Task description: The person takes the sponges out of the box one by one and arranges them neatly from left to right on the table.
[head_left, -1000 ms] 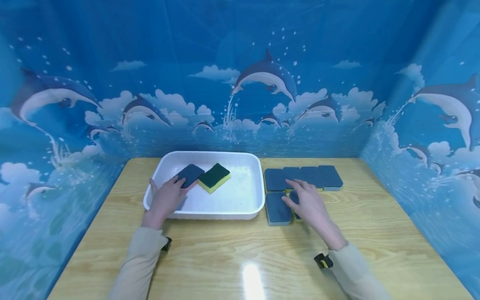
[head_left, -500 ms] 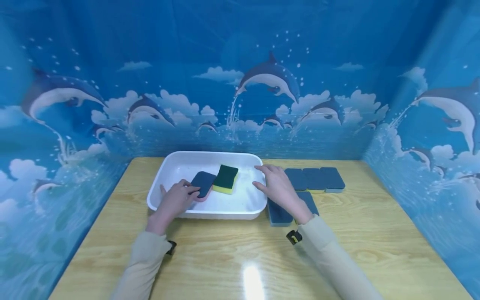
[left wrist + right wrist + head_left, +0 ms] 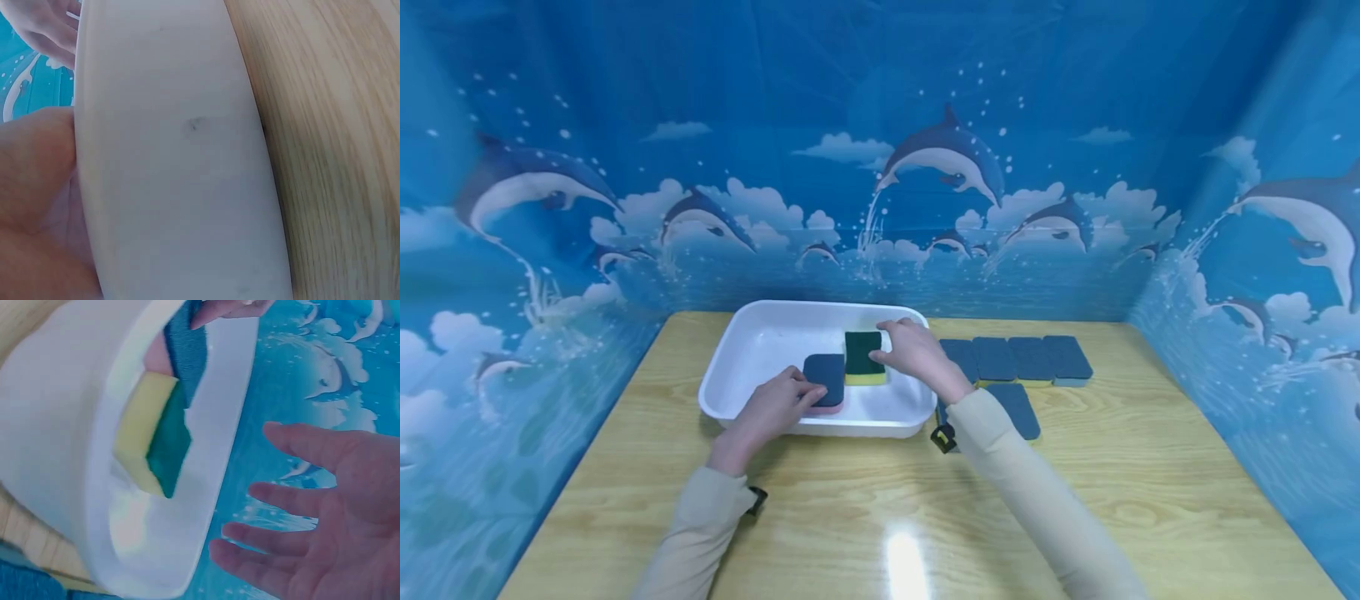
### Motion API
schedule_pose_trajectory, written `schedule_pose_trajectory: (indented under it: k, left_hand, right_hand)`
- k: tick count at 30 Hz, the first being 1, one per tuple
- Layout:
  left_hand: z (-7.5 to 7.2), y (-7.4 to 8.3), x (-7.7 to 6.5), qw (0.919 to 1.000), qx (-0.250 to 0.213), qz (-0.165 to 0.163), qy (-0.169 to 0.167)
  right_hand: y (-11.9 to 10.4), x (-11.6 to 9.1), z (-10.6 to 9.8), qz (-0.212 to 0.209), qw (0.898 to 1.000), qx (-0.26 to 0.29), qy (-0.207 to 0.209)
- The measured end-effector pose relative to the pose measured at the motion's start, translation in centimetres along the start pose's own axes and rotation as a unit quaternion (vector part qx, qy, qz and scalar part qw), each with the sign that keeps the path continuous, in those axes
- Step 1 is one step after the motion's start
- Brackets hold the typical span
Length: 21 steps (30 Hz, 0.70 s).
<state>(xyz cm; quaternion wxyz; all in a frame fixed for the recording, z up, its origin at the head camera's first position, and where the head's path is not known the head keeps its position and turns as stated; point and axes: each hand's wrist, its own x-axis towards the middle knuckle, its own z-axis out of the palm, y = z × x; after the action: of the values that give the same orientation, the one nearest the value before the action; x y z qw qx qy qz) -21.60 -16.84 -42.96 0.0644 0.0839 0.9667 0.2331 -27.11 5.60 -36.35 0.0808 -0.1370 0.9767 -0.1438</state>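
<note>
Inside the white basin (image 3: 752, 350), a sponge with a dark blue top and pink base (image 3: 824, 375) sits toward the front. My left hand (image 3: 772, 408) grips it by its left side; the right wrist view shows fingertips on its blue face (image 3: 189, 356). Beside it lies a yellow sponge with a dark green top (image 3: 863, 354), standing close to the blue-topped one. My right hand (image 3: 913, 350) reaches over the basin's right rim, fingers spread by the green sponge's right edge. In the right wrist view that hand (image 3: 337, 512) is open, nothing between thumb and fingers.
Right of the basin, several blue-topped sponges (image 3: 1030, 358) form a back row on the wooden table (image 3: 1120, 467). Another blue-topped sponge (image 3: 1013, 408) lies in front of them, partly behind my right sleeve (image 3: 1037, 492). A blue dolphin curtain (image 3: 850, 100) encloses the table.
My left hand has slid the blue-and-pink sponge rightward and squared it up. The green-and-yellow sponge has turned and shifted right too. My right hand has moved left from the table sponges into the basin.
</note>
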Motion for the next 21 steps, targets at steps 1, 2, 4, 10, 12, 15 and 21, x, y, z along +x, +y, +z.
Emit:
schedule_pose_trajectory:
  k: [1, 2, 4, 10, 12, 15, 21]
  left_hand:
    - [0.0, 0.1, 0.0, 1.0000, 0.000, -0.002, -0.001]
    - [0.0, 0.2, -0.1, 1.0000, 0.000, -0.004, -0.002]
    - [0.0, 0.2, -0.1, 0.9999, 0.000, -0.010, -0.004]
    - [0.0, 0.1, -0.1, 0.9999, 0.000, -0.013, -0.009]
    - [0.1, 0.1, -0.1, 0.9999, -0.002, -0.004, -0.011]
    - [0.2, 0.1, 0.0, 0.9998, -0.008, 0.002, -0.016]
    - [0.3, 0.2, 0.1, 0.9991, -0.029, -0.018, -0.024]
  right_hand:
    - [-0.1, 0.4, 0.2, 0.007, 1.000, 0.001, -0.010]
    - [-0.2, 0.7, 0.3, 0.014, 1.000, 0.001, -0.018]
    - [-0.5, 1.3, 0.6, 0.027, 0.999, 0.001, -0.034]
    - [-1.8, 2.9, 0.5, 0.034, 0.998, -0.013, -0.046]
    - [-2.3, 3.4, 0.5, 0.033, 0.998, -0.020, -0.048]
    - [-2.8, 3.9, 0.8, 0.038, 0.997, -0.032, -0.060]
    - [-2.9, 4.6, 1.8, 0.054, 0.992, -0.079, -0.087]
